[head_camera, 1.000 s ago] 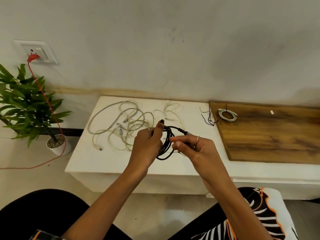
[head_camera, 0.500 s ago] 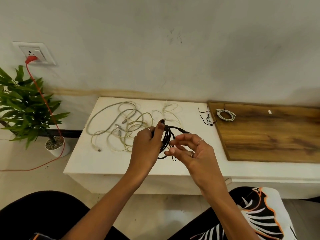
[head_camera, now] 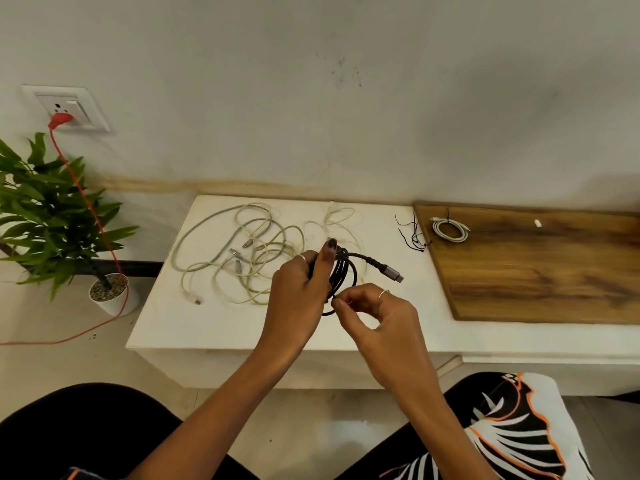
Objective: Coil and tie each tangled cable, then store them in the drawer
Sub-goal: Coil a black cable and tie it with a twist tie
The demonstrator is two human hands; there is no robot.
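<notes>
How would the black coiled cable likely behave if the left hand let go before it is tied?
The black cable would probably spring open, since only the left hand grips its loops together. It looks braided, so likely grippy rather than slippery. Its metal plug juts free and may swing or drag that end down.

Both hands raised together, left hand gripping, right hand pinching.

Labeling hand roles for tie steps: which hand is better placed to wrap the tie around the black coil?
Right. The left hand grips the black coil, thumb up across its loops, so it is occupied. The right hand pinches something thin at the coil's lower edge, likely the tie, and can probably wrap it.
</notes>
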